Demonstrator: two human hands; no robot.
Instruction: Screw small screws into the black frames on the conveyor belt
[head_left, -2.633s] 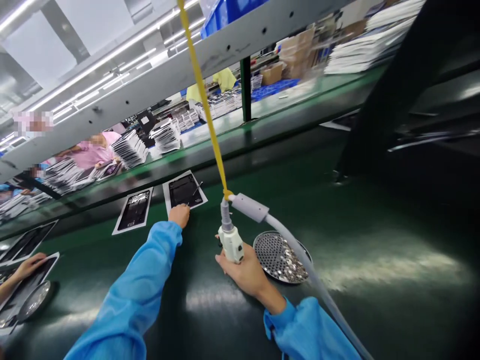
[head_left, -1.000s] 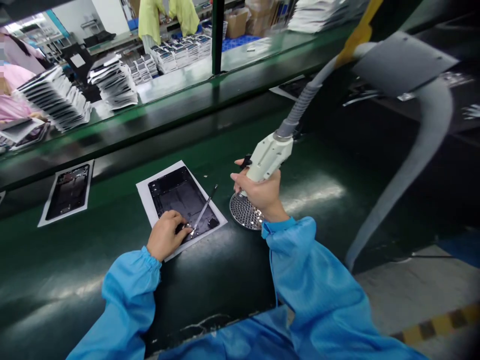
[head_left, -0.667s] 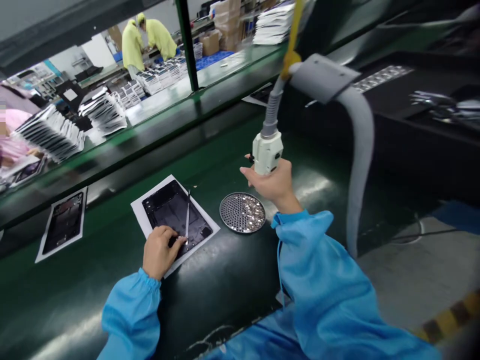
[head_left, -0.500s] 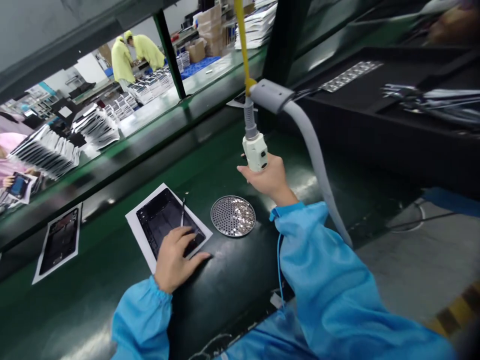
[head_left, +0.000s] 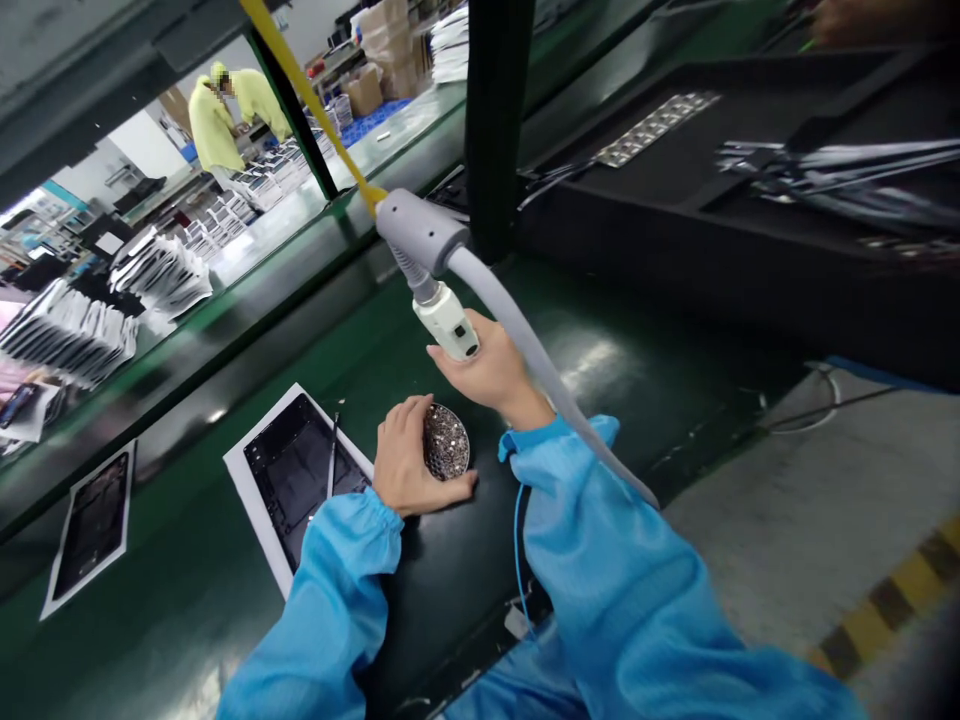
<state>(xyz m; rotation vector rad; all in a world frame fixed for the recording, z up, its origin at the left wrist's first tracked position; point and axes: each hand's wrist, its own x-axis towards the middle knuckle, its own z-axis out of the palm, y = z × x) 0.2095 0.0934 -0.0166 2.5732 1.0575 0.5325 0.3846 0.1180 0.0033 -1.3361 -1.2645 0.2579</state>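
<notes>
My left hand [head_left: 416, 465] curls round a round perforated metal dish [head_left: 448, 443]; its fingers are at the left rim and its thumb lies along the near side. Small shiny pieces like screws fill the dish. My right hand [head_left: 491, 365] is wrapped round a pale electric screwdriver [head_left: 450, 322], held tilted above the bench, its tip hidden. A yellow cord [head_left: 322, 115] and a thick grey hose [head_left: 517, 330] meet at its top. Left of the dish lies a black tablet-like panel [head_left: 292, 460] on a white sheet [head_left: 244, 470], with a thin tweezers-like tool [head_left: 333, 455] across it.
Another dark panel [head_left: 94, 515] on white backing lies farther left on the green bench [head_left: 172, 600]. A black tray [head_left: 675, 240] with metal strips stands on the right. Behind a dark post [head_left: 495, 130], stacks of sheets [head_left: 71, 335] and people in yellow clothing [head_left: 214, 125] show.
My left hand has moved right, from the black panel to the round dish, and now curls round it. The screwdriver in my right hand leans more to the left. The view has shifted.
</notes>
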